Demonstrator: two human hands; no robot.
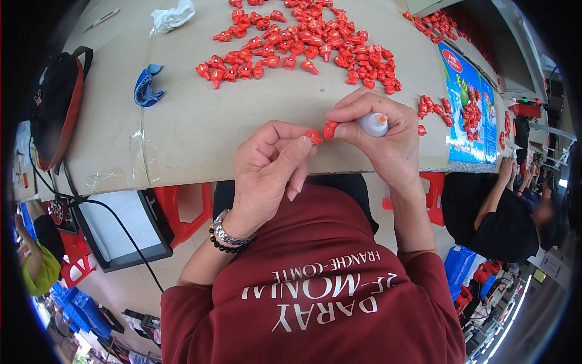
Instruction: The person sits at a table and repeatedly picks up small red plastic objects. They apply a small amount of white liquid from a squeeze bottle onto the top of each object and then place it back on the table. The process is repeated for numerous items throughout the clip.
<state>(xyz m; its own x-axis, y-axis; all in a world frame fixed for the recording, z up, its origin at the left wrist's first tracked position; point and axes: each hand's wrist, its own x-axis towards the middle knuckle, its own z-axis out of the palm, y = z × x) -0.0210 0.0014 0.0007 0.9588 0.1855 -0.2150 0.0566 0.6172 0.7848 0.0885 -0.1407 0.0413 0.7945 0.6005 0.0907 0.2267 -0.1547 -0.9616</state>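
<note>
Between thumb and fingertips, my left hand [273, 167] pinches a small red plastic piece [313, 136]. Close beside it, my right hand [383, 130] pinches a second red piece [330, 128] with thumb and forefinger. A small white squeeze bottle [373, 124] with an orange tip is tucked in the right palm, its nozzle pointing up. The two red pieces nearly meet; whether they touch I cannot tell. Both hands are above the near edge of the cardboard-covered table [200, 130]. Beyond them lies a large heap of small red figure parts [309, 42], some with yellow marks and eyes.
A blue curled scrap [147, 87], a white crumpled tissue [173, 16] and a pen [102, 19] lie to the left. A black-and-red bag [60, 109] sits at the left edge. On the right, a blue printed sheet [454, 79] carries more red parts. Another person [497, 212] works there.
</note>
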